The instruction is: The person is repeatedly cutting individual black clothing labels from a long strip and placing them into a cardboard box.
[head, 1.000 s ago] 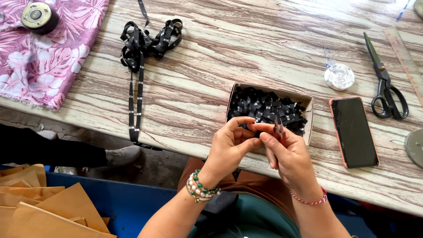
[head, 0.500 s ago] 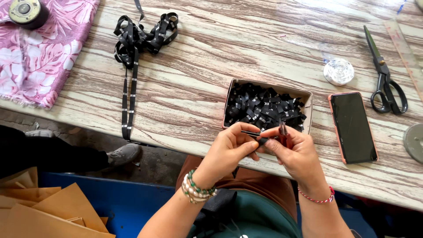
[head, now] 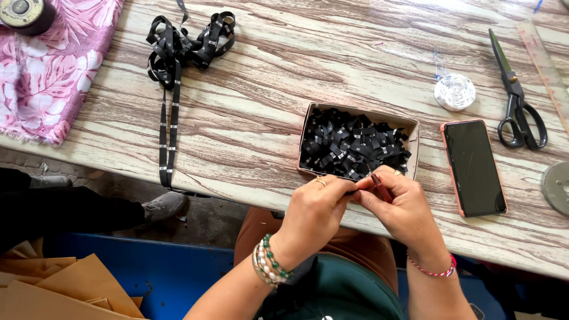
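Note:
My left hand (head: 314, 210) and my right hand (head: 402, 207) meet at the near edge of the wooden table (head: 267, 106), just in front of a small cardboard box (head: 415, 142) full of cut black label pieces (head: 352, 145). Between the fingertips of both hands sits a small black label piece (head: 352, 191). In my right hand is a thin reddish tool (head: 379, 186), its tip pointing up toward the box. A long black label ribbon (head: 172, 65) lies bunched at the far left of the table, with its tail running toward the near edge.
A dark phone in a pink case (head: 474, 166) lies right of the box. Black scissors (head: 514, 89), a white roll (head: 454, 92) and a ruler (head: 545, 65) are at the right. Pink floral cloth (head: 47, 71) covers the left end. Another person's shoe (head: 163, 204) shows below.
The view has shifted slightly. My hands have stayed together in front of the box, fingers working the small black piece; the reddish tool has tilted a little.

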